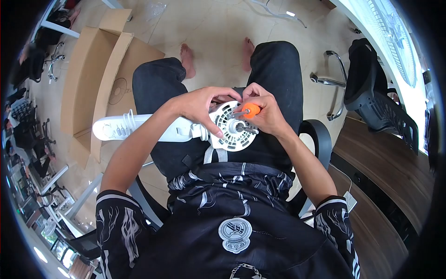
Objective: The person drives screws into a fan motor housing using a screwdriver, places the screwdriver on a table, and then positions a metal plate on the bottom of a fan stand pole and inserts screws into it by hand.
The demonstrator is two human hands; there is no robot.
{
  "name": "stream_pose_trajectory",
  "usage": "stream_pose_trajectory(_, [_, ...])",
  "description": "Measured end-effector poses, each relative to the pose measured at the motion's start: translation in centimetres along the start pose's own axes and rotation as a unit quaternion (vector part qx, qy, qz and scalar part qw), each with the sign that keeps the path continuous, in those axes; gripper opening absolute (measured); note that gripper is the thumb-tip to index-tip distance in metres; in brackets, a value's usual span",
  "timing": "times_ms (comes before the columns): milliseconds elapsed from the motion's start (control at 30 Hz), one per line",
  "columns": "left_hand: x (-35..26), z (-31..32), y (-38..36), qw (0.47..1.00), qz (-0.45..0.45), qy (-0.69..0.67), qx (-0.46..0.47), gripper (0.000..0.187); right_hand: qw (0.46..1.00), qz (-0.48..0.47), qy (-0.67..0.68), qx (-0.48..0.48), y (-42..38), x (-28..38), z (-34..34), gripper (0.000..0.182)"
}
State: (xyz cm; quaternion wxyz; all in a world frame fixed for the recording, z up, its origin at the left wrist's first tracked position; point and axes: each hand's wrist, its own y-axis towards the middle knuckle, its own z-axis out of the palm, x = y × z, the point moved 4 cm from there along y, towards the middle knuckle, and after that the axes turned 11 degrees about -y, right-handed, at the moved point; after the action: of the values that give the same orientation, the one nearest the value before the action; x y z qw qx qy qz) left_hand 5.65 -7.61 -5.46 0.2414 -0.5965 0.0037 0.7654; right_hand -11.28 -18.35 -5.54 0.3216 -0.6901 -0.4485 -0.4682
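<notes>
A white fan motor housing (223,142) with a slotted round face and a metal shaft (246,129) in its middle rests on my lap. Attached to it, the white fan stand (160,128) stretches to the left under my left forearm, its white cord looped around it. My left hand (197,109) wraps the housing's left side, thumb on the slotted face. In my right hand (267,114) is an orange-handled screwdriver (251,110), its metal shank pointing left over the upper part of the housing. Whether its tip touches a screw is too small to tell.
On the left stands an open cardboard box (88,76) with a fan drawing. At the right, a white fan grille (388,35) lies on a white table, near a black chair (371,93). Wooden drawers (371,204) are beside my seat; a cable (278,13) lies on the floor ahead.
</notes>
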Motion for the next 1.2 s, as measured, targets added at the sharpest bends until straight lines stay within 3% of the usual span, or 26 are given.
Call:
stream_pose_trajectory(133, [-0.2,0.0,0.0,1.0,0.003,0.005,-0.001,0.091,0.999,-0.014,-0.034,0.01,0.3,0.4,-0.1,0.027])
stream_pose_trajectory(200, [0.0,0.0,0.0,0.998,-0.063,-0.011,0.017,0.096,0.999,-0.013,-0.041,0.009,0.4,0.4,-0.2,0.027])
stream_pose_trajectory(367, [-0.5,-0.1,0.1,0.997,-0.048,0.055,0.021,0.095,0.998,-0.023,-0.049,-0.017,0.5,0.4,-0.2,0.028])
stream_pose_trajectory(500, [-0.5,0.1,-0.1,0.999,-0.053,-0.008,0.012,0.095,0.999,0.009,-0.049,0.008,0.3,0.1,-0.2,0.026])
stream_pose_trajectory(700, [-0.3,-0.1,0.0,0.999,-0.041,-0.003,0.022,0.099,0.993,-0.083,-0.075,-0.034,-0.3,0.8,-0.2,0.027])
stream_pose_trajectory(800, [-0.3,-0.1,-0.1,0.999,-0.046,-0.012,0.015,0.099,0.966,-0.159,-0.19,-0.08,-0.3,2.6,-0.5,0.024])
stream_pose_trajectory(1033, [-0.7,0.1,-0.2,0.999,-0.037,0.011,0.017,0.095,0.976,-0.137,-0.155,-0.063,-0.6,1.8,-0.2,0.025])
stream_pose_trajectory(1100, [-0.8,-0.1,-0.4,0.998,-0.051,0.028,0.009,0.096,0.988,-0.097,-0.111,-0.052,-0.3,1.8,-0.2,0.02])
stream_pose_trajectory(1200, [-0.8,0.1,-0.2,0.998,-0.043,0.049,0.011,0.098,0.994,-0.054,-0.091,-0.016,0.2,1.0,-0.6,0.027])
